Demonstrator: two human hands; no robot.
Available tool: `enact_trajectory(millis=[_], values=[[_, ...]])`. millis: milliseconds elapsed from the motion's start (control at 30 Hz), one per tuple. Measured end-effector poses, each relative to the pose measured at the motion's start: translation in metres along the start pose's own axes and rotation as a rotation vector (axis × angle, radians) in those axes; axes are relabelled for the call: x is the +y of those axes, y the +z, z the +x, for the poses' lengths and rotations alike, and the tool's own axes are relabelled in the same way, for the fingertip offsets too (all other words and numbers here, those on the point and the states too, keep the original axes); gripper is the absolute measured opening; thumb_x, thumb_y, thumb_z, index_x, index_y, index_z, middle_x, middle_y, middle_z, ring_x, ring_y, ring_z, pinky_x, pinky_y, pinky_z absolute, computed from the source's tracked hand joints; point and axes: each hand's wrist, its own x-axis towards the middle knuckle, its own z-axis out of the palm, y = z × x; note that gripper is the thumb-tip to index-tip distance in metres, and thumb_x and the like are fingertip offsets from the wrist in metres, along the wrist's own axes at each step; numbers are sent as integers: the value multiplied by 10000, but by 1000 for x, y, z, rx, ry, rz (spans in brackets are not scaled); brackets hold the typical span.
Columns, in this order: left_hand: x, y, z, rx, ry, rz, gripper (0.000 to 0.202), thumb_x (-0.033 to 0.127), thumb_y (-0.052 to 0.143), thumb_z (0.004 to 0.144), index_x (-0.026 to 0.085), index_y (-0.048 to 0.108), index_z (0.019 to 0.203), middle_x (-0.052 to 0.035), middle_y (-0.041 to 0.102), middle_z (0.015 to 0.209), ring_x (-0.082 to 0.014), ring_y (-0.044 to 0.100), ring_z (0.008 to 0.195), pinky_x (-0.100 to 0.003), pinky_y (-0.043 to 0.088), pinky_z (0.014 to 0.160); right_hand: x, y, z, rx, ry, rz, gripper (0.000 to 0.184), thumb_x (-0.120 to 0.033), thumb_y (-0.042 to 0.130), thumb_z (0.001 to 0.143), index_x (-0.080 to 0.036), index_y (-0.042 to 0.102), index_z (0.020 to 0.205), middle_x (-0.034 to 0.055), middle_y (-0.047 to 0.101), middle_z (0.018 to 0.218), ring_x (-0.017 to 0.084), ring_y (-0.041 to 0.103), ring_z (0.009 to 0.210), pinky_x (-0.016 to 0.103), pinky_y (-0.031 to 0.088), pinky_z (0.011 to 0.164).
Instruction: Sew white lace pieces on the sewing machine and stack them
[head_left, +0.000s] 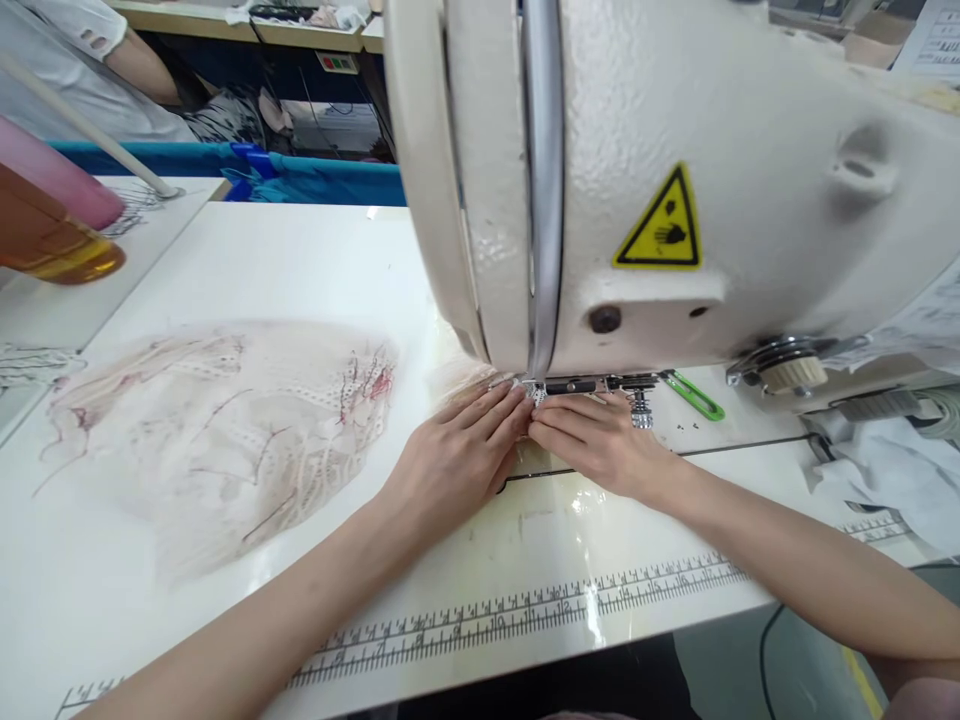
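Note:
My left hand (pixel 465 440) lies flat with its fingers stretched out, pressing on pale sheer fabric (pixel 454 378) beside the sewing machine's (pixel 637 110) presser foot. Close against it, my right hand (pixel 589 440) has its fingers together and bent, with the tips on a small lacy edge (pixel 537 393) of that fabric just in front of the foot. The needle point is hidden by the machine head and my fingers. Further left on the table is a loose heap of sheer, pale lace pieces (pixel 247 430) with dark red threads.
A green thread snipper (pixel 694 394) lies right of the needle area. A printed ruler (pixel 495 622) runs along the table's front edge. White cloth (pixel 892 470) sits at the right. Thread cones (pixel 67 235) stand at the left; a person's arm (pixel 142 65) shows behind.

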Motion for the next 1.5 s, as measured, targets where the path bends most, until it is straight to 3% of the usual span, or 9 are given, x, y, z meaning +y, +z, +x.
enact_trajectory(millis=[367, 600, 800, 1000, 1167, 1333, 1500], values=[[5, 1, 0, -39, -56, -14, 341, 202, 477, 935, 102, 599, 1237, -102, 634, 1243, -256, 608, 1154, -422, 516, 1008, 8, 0, 1, -135, 37, 147, 334, 20, 443, 872, -206, 636, 1025, 14, 693, 1062, 130, 619, 992, 286, 510, 833], [7, 0, 2, -29, -59, 3, 333, 199, 478, 936, 99, 604, 1228, -115, 653, 1212, -258, 626, 1127, -435, 510, 1015, 13, 3, -3, -61, 58, 133, 262, -42, 422, 917, -157, 647, 986, 33, 713, 1044, 132, 652, 933, 276, 523, 758], [9, -1, 3, -29, -54, 22, 326, 197, 487, 936, 87, 609, 1218, -120, 654, 1210, -267, 620, 1136, -432, 508, 1016, 12, 2, -1, -68, 325, 228, 200, -206, 484, 942, -242, 681, 931, -21, 716, 944, 135, 646, 860, 304, 511, 794], [8, 1, 3, -48, -60, 18, 332, 204, 489, 939, 99, 602, 1234, -127, 642, 1229, -268, 619, 1138, -438, 511, 1008, 10, -2, 6, -60, 371, 252, 313, -168, 400, 953, -293, 687, 939, -37, 678, 782, 114, 609, 731, 284, 486, 707], [9, 2, 4, -45, -105, -7, 332, 208, 491, 928, 106, 616, 1218, -131, 633, 1245, -286, 598, 1166, -447, 517, 996, 12, 2, 5, 3, 441, 304, 234, -232, 462, 943, -249, 694, 914, -31, 696, 766, 110, 608, 694, 261, 471, 664], [10, 3, 4, -25, -116, 7, 335, 209, 501, 929, 102, 607, 1229, -140, 617, 1265, -301, 568, 1202, -459, 509, 1004, 13, 4, 1, 11, 419, 269, 224, -271, 485, 940, -227, 705, 929, -13, 719, 804, 104, 602, 650, 253, 466, 660], [12, 1, -1, -11, -6, -43, 365, 69, 457, 918, 98, 574, 1263, -116, 595, 1290, -252, 557, 1217, -403, 499, 1031, 11, 0, -11, -26, 260, 86, 223, -323, 555, 912, -308, 682, 1095, 19, 718, 1012, 169, 641, 867, 348, 443, 858]])
